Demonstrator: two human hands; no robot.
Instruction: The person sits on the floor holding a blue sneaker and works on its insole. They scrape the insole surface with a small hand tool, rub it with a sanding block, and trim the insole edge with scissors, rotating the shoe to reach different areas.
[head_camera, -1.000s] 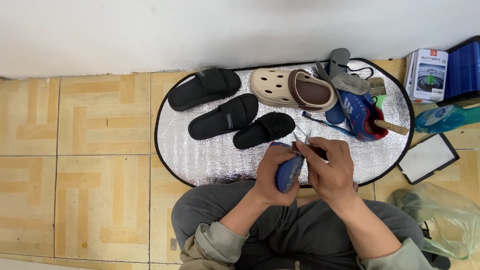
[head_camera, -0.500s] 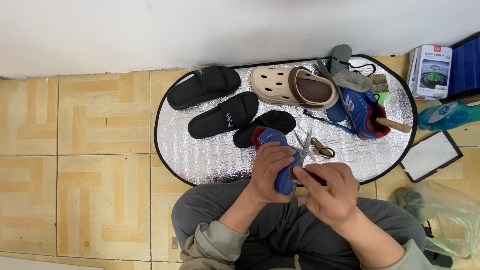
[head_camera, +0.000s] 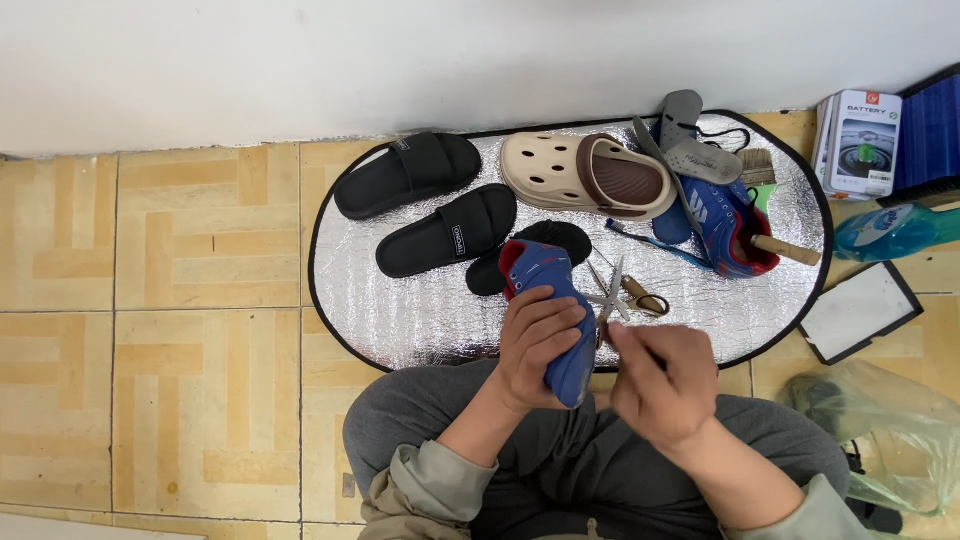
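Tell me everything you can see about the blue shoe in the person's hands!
The blue shoe is a sneaker with a red lining at its opening, made of what looks like fabric. It is held up over the edge of the silver mat, opening pointing away from the person. The left hand wraps around its middle, fingers across the top. The right hand is beside its near end, fingers pinched close; whether they touch the shoe is unclear.

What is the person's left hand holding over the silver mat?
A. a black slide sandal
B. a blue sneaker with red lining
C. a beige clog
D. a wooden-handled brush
B: the left hand is wrapped around the blue sneaker, red showing at its opening, while the beige clog and black slides lie untouched on the silver mat.
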